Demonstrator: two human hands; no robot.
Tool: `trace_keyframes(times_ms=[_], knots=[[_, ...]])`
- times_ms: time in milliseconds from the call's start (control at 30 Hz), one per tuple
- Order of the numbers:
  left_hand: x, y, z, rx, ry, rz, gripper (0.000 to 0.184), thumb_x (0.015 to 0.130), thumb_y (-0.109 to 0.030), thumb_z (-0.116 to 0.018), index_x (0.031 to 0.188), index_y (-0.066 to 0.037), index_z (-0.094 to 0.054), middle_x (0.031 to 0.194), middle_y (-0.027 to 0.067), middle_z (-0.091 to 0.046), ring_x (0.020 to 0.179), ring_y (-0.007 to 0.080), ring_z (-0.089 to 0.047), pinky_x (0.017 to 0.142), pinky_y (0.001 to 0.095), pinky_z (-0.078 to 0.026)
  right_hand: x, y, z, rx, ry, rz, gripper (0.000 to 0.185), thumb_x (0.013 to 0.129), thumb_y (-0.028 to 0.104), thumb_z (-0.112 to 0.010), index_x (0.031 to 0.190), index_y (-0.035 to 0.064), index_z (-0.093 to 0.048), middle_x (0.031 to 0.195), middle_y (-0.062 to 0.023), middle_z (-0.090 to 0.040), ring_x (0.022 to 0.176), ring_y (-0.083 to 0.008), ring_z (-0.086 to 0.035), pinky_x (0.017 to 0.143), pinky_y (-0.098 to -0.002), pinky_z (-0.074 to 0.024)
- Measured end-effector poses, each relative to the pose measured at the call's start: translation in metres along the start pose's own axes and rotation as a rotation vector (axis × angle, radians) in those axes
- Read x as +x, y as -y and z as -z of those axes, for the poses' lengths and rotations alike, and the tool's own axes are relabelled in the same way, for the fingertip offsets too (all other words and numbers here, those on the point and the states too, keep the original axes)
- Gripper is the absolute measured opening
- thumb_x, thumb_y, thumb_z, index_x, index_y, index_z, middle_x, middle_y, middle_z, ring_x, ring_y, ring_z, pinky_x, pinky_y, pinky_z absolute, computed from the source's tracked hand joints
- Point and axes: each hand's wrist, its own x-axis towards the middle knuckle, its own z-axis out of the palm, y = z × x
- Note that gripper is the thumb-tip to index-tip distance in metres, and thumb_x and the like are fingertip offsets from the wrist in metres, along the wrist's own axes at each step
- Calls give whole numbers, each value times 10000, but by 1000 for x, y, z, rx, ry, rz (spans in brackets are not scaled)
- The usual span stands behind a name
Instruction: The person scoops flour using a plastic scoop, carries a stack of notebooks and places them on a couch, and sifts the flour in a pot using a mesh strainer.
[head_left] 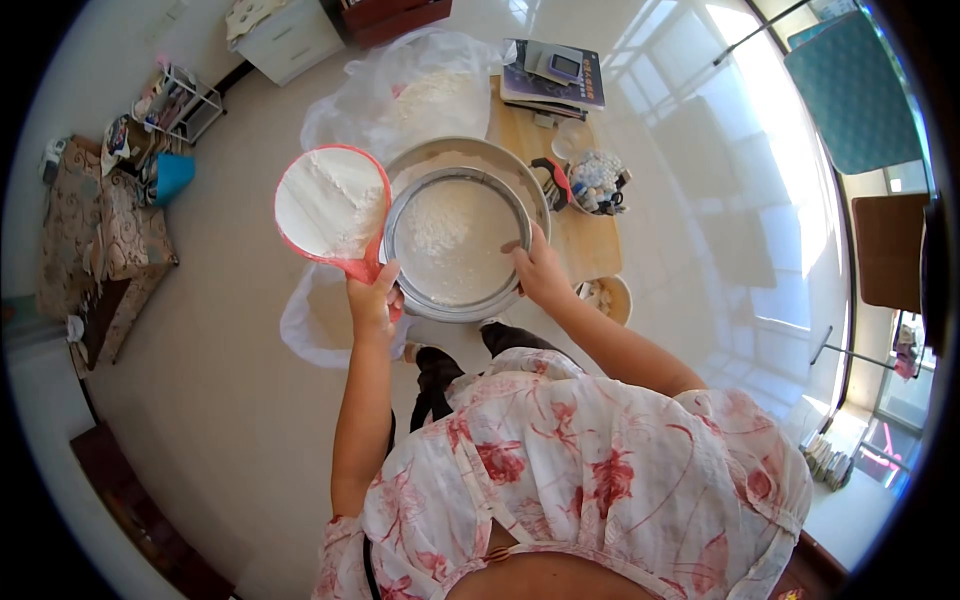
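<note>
My left hand [372,302] is closed around the short handle of a red plastic scoop [372,268], which is heaped with white flour [332,200]. My right hand [542,268] grips the right rim of a round metal sieve [392,238], fingers over its edge. Some loose flour [440,225] lies on the sieve's mesh. Under the sieve is a wide metal basin [535,185], mostly hidden by it. The scoop is just left of the sieve, tilted a little, its handle close to the sieve's rim.
Behind the basin lies a clear plastic bag [425,105] of flour. A wooden table [590,240] bears books [585,90] with a small device, and a bowl of small items [597,185]. A tub [612,298] stands near my right forearm. A patterned sofa [130,235] is far left.
</note>
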Motion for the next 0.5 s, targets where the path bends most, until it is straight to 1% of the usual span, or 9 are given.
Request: trace_keyframes(times_ms=[33,67,133,233,300,367,400,467,500], knots=[[-1,1,2,-23,15,21,614,758,-75,-633,1309,-20,-368,732,-44,-492,430,21,-340,353,172,-290,7,-12,0,-5,-49,29,486,812,98,-440,1276,21,-322,875,-142,-630,560,-245,-604,477,-333,-494],[-3,1,3,-20,20,22,614,758,-75,-633,1309,-20,-368,732,-44,-492,430,21,-340,353,172,-290,13,-21,1,-9,-101,58,472,800,70,-408,1266,33,-346,826,-134,-642,478,-233,-586,435,-336,-489],[-6,3,3,-41,-19,37,659,763,-147,-679,1323,-49,-346,627,-70,-368,429,21,-306,355,177,-266,20,-28,10,15,-115,25,460,799,64,-401,1257,44,-364,826,-134,-643,492,-234,-592,442,-339,-494],[-10,1,6,-66,-17,21,677,772,-169,-679,1336,-65,-321,606,-78,-324,428,22,-277,359,174,-244,29,-42,14,9,-137,-39,451,798,57,-393,1248,57,-380,829,-134,-644,506,-237,-597,453,-345,-501],[-12,-2,8,-67,-13,25,699,770,-188,-685,1341,-60,-305,596,-78,-317,429,22,-275,359,173,-243,31,-49,9,-17,-143,-67,451,798,55,-392,1249,58,-377,832,-134,-643,506,-239,-597,455,-348,-504],[-18,-6,10,-62,-19,27,722,768,-208,-691,1347,-56,-289,586,-79,-309,429,22,-274,359,172,-242,33,-55,-1,-58,-46,-77,435,806,58,-391,1241,55,-386,834,-130,-642,512,-245,-599,461,-351,-506],[-21,-8,10,-57,-5,26,734,764,-228,-696,1345,-51,-283,580,-75,-304,429,23,-276,359,172,-245,38,-63,-4,-57,-39,-76,435,806,58,-391,1241,55,-386,834,-130,-642,512,-245,-599,461,-351,-506],[-27,-10,9,-49,4,25,748,760,-248,-702,1342,-46,-278,575,-71,-299,429,25,-277,359,172,-248,53,-79,-8,-38,-176,-29,429,814,60,-396,1243,65,-393,829,-126,-638,520,-255,-601,466,-348,-507],[-30,-11,8,-68,-8,12,669,752,-238,-714,1268,-28,-344,577,-59,-322,422,38,-294,354,186,-270,54,-78,-7,-34,-175,-31,429,814,60,-396,1243,65,-393,829,-126,-638,520,-255,-601,466,-348,-507]])
